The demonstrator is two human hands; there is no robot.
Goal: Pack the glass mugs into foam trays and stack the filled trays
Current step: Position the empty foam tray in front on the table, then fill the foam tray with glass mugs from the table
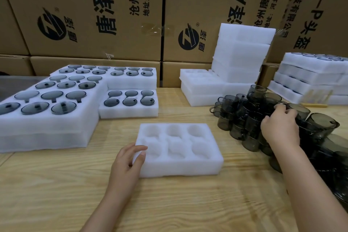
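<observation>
An empty white foam tray (pixel 180 164) with several round pockets lies on the wooden table in front of me. My left hand (pixel 126 164) grips its near left corner, thumb on top and fingers along the side. To the right is a pile of smoky grey glass mugs (pixel 244 118), some lying on their sides. My right hand (pixel 280 126) reaches into the pile with its fingers curled over mugs near the top; which mug it holds is hidden.
Filled foam trays (pixel 56 118) with dark glass pieces are stacked at the left and middle (pixel 130 113). Empty trays (pixel 243 56) tower at the back centre, more filled stacks (pixel 308 79) at the right. Cardboard boxes (pixel 94 15) wall the table's far side.
</observation>
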